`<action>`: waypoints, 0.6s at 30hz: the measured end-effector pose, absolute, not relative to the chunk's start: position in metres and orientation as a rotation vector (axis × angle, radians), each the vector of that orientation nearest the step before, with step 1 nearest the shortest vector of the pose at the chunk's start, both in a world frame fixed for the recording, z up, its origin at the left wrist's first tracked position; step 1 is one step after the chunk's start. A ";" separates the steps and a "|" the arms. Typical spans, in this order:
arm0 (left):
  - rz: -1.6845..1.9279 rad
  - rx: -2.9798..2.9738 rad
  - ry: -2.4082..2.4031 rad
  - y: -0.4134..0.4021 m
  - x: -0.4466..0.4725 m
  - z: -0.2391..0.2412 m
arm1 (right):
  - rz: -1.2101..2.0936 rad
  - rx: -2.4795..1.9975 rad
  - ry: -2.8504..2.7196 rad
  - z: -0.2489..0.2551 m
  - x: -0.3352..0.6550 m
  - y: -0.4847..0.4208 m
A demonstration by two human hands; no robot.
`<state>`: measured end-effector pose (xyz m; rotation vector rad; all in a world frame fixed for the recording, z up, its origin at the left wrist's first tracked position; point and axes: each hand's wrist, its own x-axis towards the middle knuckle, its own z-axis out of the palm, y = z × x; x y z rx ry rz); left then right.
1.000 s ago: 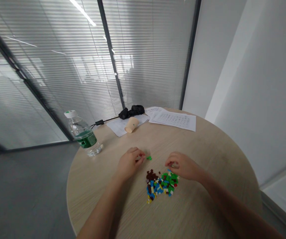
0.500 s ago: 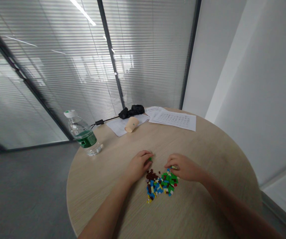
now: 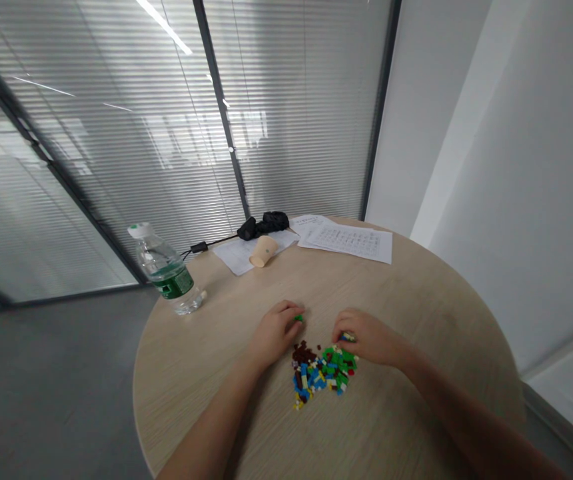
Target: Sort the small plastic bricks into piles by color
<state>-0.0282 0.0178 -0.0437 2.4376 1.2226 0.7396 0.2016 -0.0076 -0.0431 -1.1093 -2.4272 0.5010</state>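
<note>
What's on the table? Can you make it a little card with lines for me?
Left hand: fingertips at a small green brick
Right hand: fingertips at a small brick, just above the pile
Pile: loose plastic building bricks, green, blue, brown, yellow, red
Table: round light wood table
Also there: plastic water bottle, tan cup lying on its side on white paper, printed sheets, black bundle
</note>
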 end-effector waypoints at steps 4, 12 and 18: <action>0.794 2.440 1.218 0.015 -0.027 -0.039 | 0.588 -1.162 -2.171 -0.041 0.199 -0.007; 0.780 2.509 1.068 0.006 -0.018 -0.033 | 1.011 -1.175 -1.701 -0.050 0.188 -0.008; 0.731 2.485 1.057 0.002 -0.014 -0.032 | 0.970 -1.182 -1.774 -0.047 0.182 -0.012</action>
